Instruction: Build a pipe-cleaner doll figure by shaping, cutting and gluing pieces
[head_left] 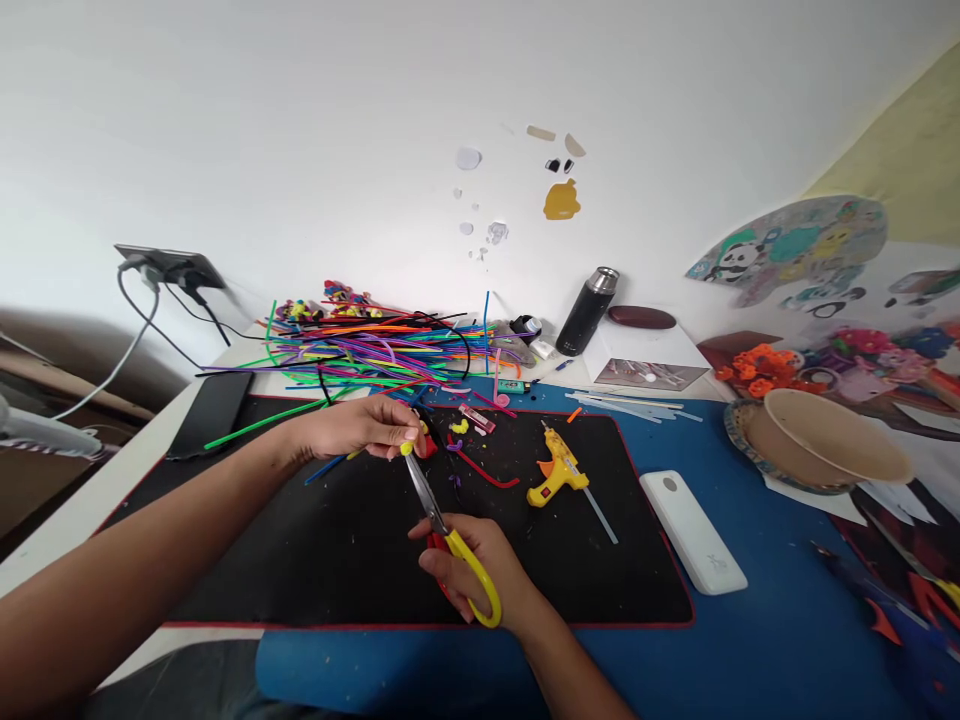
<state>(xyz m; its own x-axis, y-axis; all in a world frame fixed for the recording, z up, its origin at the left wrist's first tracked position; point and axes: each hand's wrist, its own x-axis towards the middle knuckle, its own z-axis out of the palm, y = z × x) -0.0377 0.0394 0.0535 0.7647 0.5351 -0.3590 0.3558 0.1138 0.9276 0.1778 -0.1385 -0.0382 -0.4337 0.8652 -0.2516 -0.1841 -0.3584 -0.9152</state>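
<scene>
My left hand (367, 428) is closed in a pinch on a small yellow piece (407, 449), which looks like pipe cleaner. My right hand (484, 560) grips scissors (426, 492) with yellow and red handles, fingers through the loops. The scissor tips point up and touch or nearly touch the yellow piece; I cannot tell if they cut into it. Something red (430, 446) shows just behind the left fingertips, its kind unclear. Beyond the hands, a red pipe cleaner piece (487, 472) and a curled yellow bit (460, 427) lie on the black mat (322, 560).
A yellow glue gun (559, 470) lies on the mat's right, a glue stick in its back. Behind is a heap of coloured pipe cleaners (375, 345). A black flask (589, 312), white box (645, 355), white power bank (694, 530) and bowl (832, 435) stand around.
</scene>
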